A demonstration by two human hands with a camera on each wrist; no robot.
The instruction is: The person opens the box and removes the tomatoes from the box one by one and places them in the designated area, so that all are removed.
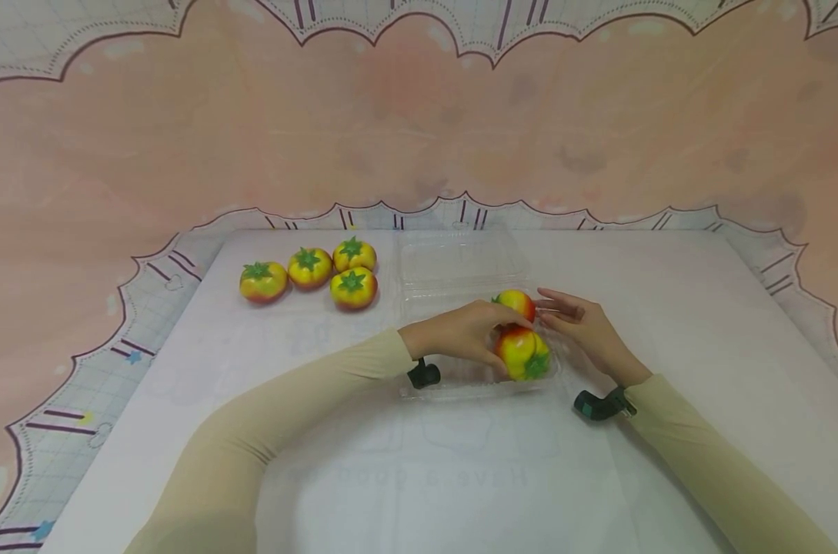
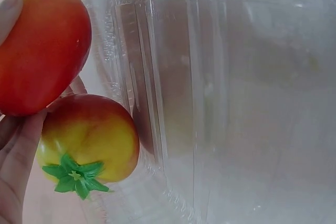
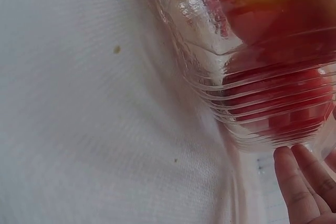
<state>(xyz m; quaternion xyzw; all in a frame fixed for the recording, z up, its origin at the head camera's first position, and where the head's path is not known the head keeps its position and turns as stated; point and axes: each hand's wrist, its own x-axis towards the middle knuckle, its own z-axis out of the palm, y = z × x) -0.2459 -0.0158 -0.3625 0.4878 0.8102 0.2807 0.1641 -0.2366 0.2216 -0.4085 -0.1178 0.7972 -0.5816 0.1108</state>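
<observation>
My left hand (image 1: 463, 331) grips a yellow-red toy persimmon (image 1: 522, 354) between thumb and fingers, at the right end of a clear plastic clamshell box (image 1: 446, 391). In the left wrist view, this persimmon (image 2: 47, 51) turns its red side to the camera. Just beyond it, a second persimmon (image 1: 515, 304) sits in the box, its green leafy top (image 2: 76, 176) facing left. My right hand (image 1: 595, 335) is at the box's right end with fingers extended. In the right wrist view, its fingertips (image 3: 286, 163) touch or nearly touch the ribbed clear wall (image 3: 273, 98).
Several more persimmons (image 1: 310, 268) stand in a group at the back left of the white table (image 1: 668, 323). The box's clear lid (image 1: 460, 258) lies open toward the back. A patterned cloth backdrop (image 1: 419, 123) rises behind the table.
</observation>
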